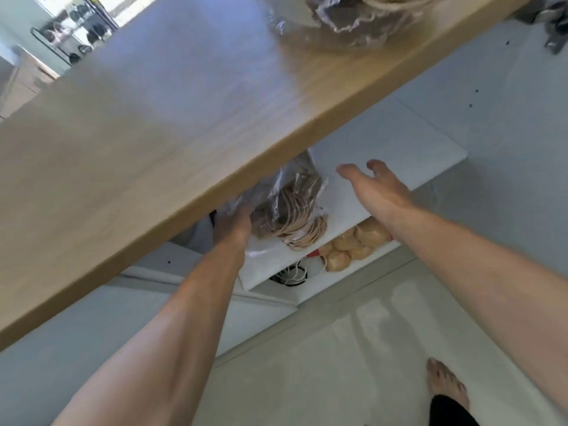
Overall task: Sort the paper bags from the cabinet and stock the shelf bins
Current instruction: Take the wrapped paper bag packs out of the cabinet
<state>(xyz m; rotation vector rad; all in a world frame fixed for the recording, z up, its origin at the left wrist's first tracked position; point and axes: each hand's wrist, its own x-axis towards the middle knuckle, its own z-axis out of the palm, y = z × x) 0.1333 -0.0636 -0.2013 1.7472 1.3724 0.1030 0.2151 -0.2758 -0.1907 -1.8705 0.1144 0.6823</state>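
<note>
A bundle of brown paper bags with twisted handles, wrapped in clear plastic [292,210], lies on a white cabinet shelf [384,142] under the wooden counter. My left hand [232,224] grips the plastic wrap at the bundle's left end; its fingers are partly hidden under the counter edge. To the right of the bundle, my right hand [376,186] hovers over the shelf with fingers spread and holds nothing. A second plastic-wrapped bundle of brown bags [353,20] sits on top of the counter.
The wooden counter [153,133] overhangs the open cabinet and hides its left part. A lower shelf holds tan paper bags [353,244] and white cord handles [292,275]. Pale floor lies below, with a bare foot [448,385] at the lower right.
</note>
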